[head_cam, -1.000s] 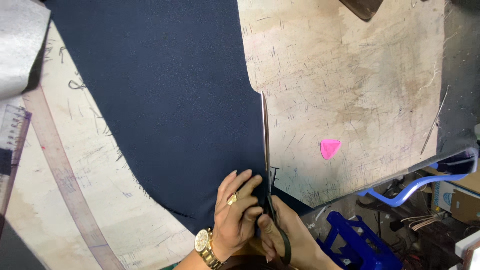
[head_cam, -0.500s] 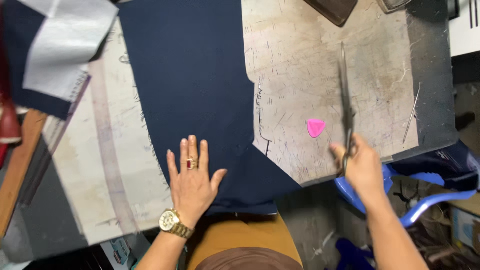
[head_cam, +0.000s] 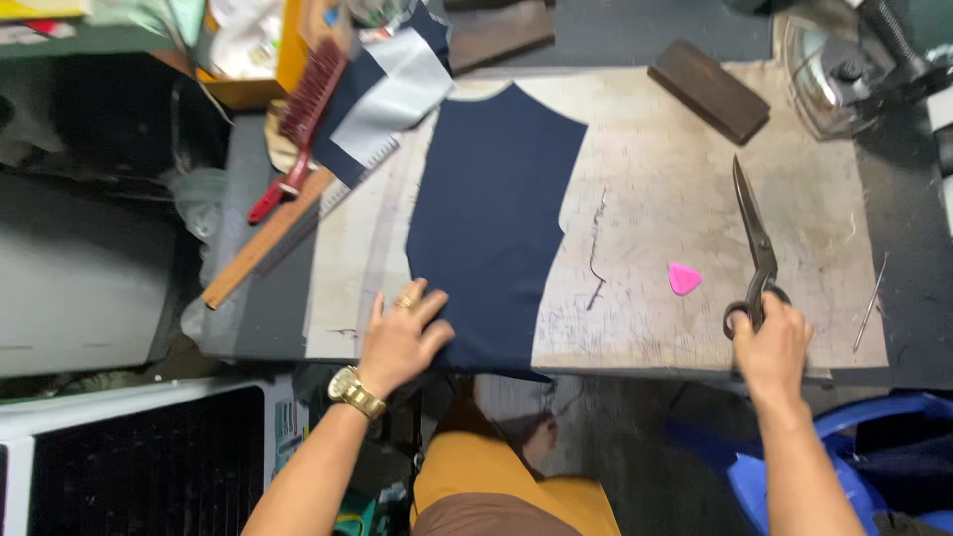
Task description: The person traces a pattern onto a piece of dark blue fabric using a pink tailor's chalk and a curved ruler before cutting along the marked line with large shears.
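My left hand (head_cam: pixel 400 340) lies flat, fingers spread, on the navy fabric panel's (head_cam: pixel 491 223) near-left corner. My right hand's (head_cam: pixel 772 342) grip is closed on the scissors (head_cam: pixel 754 243) handles. Blades together, they point away along the counter (head_cam: pixel 645 208), well right of the fabric.

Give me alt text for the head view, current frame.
Seen from above, a person's left hand presses flat on the lower left corner of a cut piece of navy fabric on a worn worktable, while the right hand rests on the handles of long tailor's scissors lying on the table. A pink chalk piece lies between fabric and scissors.
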